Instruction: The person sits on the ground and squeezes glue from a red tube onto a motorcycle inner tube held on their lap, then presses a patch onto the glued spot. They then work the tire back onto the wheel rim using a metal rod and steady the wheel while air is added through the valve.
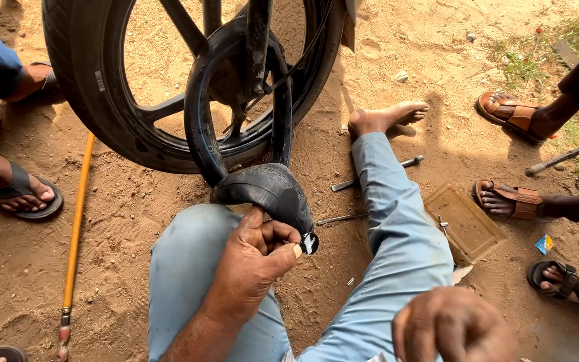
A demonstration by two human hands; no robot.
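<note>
Inner tube (273, 191) pinched in left hand (256, 258) grip at a patch (309, 243).

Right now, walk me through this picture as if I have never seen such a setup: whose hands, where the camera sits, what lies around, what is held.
The one picture comes from a camera on the person's head, looking down at their lap and pale blue trousers. Their left hand pinches a black rubber inner tube with a small black-and-white patch, pulled out of the black motorcycle wheel. The right hand rests on the knee, its grip empty. On the sandy ground lie a yellow hose, thin metal tools and a flat brown board. Sandalled feet of other people stand around.
</note>
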